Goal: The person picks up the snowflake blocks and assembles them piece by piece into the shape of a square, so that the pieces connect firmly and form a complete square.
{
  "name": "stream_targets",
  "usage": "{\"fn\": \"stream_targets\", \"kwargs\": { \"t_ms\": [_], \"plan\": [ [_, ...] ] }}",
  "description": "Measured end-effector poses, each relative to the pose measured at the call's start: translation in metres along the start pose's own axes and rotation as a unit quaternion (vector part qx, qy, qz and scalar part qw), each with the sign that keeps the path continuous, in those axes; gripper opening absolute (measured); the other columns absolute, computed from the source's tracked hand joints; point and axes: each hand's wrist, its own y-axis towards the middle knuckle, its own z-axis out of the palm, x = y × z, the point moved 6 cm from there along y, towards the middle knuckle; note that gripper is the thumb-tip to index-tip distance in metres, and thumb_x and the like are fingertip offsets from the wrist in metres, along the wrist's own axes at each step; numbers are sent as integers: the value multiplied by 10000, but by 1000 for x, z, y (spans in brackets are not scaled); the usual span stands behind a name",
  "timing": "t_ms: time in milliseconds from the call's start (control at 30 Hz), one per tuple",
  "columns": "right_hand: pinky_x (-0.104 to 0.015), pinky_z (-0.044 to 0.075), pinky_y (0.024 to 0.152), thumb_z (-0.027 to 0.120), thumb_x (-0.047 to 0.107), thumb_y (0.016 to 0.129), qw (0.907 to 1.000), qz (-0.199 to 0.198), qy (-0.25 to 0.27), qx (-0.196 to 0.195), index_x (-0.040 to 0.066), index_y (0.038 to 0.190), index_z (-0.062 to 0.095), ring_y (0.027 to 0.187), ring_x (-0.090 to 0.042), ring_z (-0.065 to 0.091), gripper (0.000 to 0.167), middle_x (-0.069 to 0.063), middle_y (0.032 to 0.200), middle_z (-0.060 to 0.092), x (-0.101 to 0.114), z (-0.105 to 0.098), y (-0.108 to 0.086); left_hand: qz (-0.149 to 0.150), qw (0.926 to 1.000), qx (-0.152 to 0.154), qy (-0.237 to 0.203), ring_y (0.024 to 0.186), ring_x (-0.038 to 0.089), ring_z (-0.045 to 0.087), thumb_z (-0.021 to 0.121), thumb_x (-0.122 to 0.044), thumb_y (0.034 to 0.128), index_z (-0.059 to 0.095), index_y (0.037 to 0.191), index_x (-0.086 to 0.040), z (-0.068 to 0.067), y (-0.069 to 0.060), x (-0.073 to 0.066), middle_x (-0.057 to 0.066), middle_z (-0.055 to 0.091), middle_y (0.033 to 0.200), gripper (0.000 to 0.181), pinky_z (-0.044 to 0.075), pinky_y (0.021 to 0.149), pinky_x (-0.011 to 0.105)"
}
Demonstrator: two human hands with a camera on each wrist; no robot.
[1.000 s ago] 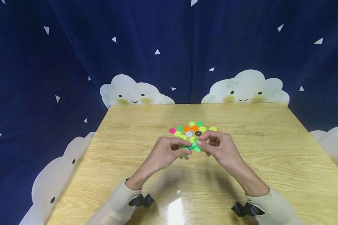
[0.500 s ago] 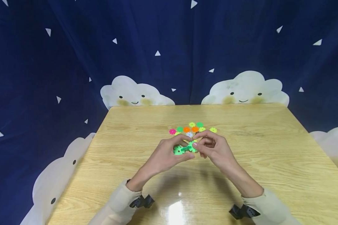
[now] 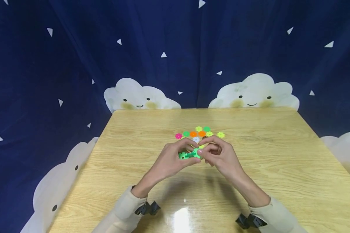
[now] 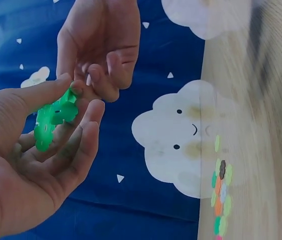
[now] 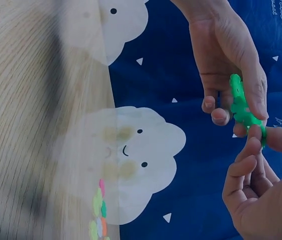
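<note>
Several green notched discs joined together [image 3: 190, 155] are held between the two hands above the table. The left hand [image 3: 175, 156] curves round the joined green piece [image 4: 56, 115], its thumb along one side and fingers on the other. The right hand [image 3: 221, 155] pinches the disc at the right end between thumb and index finger, as the right wrist view shows at the green piece [image 5: 246, 112]. Both hands' fingertips are close to each other. Fingers hide part of the piece.
Beyond the hands, loose flower-shaped discs lie on the wooden table [image 3: 265, 145]: pink [image 3: 179, 136], orange [image 3: 193, 134], green [image 3: 206, 129], white [image 3: 196, 139] and several yellow-green ones. A dark blue curtain [image 3: 175, 32] with white clouds stands behind.
The right hand has shifted left and the green discs with it. The left hand's thumb and fingers have spread from their tighter pinch, and the joined piece has turned.
</note>
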Motion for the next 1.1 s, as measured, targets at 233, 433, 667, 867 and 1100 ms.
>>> {"fn": "stream_targets", "kwargs": {
  "t_ms": [233, 433, 667, 867, 1100],
  "plan": [
    [-267, 446, 530, 645, 171, 1039, 9992, -28, 407, -26, 4, 1201, 650, 606, -178, 554, 233, -134, 833, 700, -3, -9, 0, -146, 9998, -82, 93, 978, 78, 721, 850, -275, 887, 719, 1192, -208, -5, -3, 5, -47, 773, 1062, 339, 575, 871, 334],
    [-258, 468, 506, 610, 228, 1065, 9981, 9, 607, -102, 44, 1211, 659, 624, -161, 589, 241, -75, 954, 728, -10, -24, 4, -324, 9993, -168, 129, 1026, 105, 722, 839, -309, 896, 730, 1201, -242, -9, -5, 8, -39, 773, 1103, 331, 576, 888, 375],
    [-245, 524, 568, 638, 216, 1049, 9938, 332, 1032, -243, 30, 1241, 635, 662, -149, 600, 267, -39, 1080, 758, -31, -37, 19, -455, 9987, -234, 67, 1022, 116, 718, 837, -307, 897, 726, 1200, -250, -13, -6, 8, -20, 773, 1098, 328, 575, 859, 373],
    [-256, 560, 656, 659, 142, 1028, 9891, 693, 1266, -299, 34, 1304, 606, 742, -141, 640, 301, -5, 1169, 739, -56, -42, 33, -497, 9984, -244, 60, 1008, 108, 713, 837, -320, 896, 727, 1192, -258, -14, -7, 8, -27, 770, 1084, 321, 569, 843, 366],
    [-268, 577, 724, 680, 154, 1017, 9892, 1107, 891, -366, -3, 1378, 554, 810, -150, 659, 414, -20, 1184, 694, -86, -43, 53, -473, 9986, -251, -32, 973, 88, 712, 839, -313, 895, 728, 1193, -262, -13, -6, 6, -34, 770, 1073, 322, 573, 797, 333]
  ]
}}
